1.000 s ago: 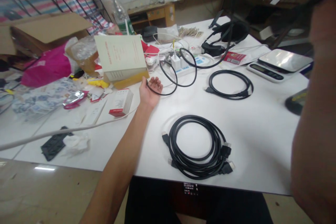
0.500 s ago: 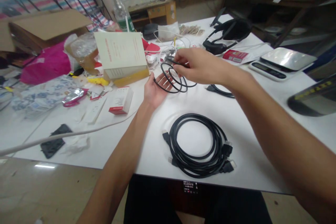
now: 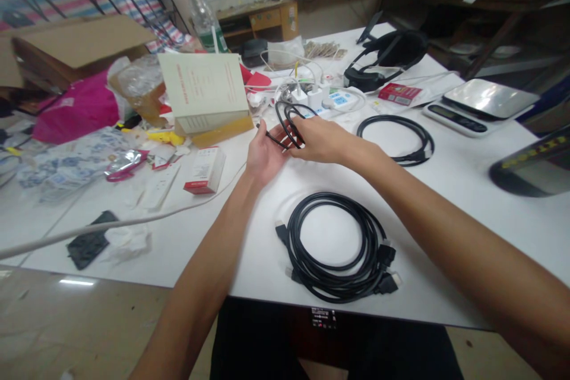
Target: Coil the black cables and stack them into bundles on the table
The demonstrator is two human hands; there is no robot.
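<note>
A black cable (image 3: 285, 108) is looped between my two hands. My left hand (image 3: 263, 154) is turned palm up and holds the cable, which lies across the palm with one end sticking out by the thumb. From the right, my right hand (image 3: 319, 139) pinches the loops against the left fingers. Its fingertips are partly hidden. Closer to me lies a coiled bundle of black HDMI cables (image 3: 307, 273), several plugs showing at its sides. Another coiled black cable (image 3: 369, 122) rests beyond my right forearm.
A white power strip (image 3: 341, 100) with plugged-in adapters lies behind my hands. To the right are a kitchen scale (image 3: 461, 122) and a dark cylinder (image 3: 534, 166). On the left stand a small red-and-white box (image 3: 205, 169) and an open booklet (image 3: 207, 86); a white cord (image 3: 146, 222) crosses there.
My right hand has come down and closer to my left, drawing the cable into tighter loops at the left palm. The power strip and the far coil now show more fully.
</note>
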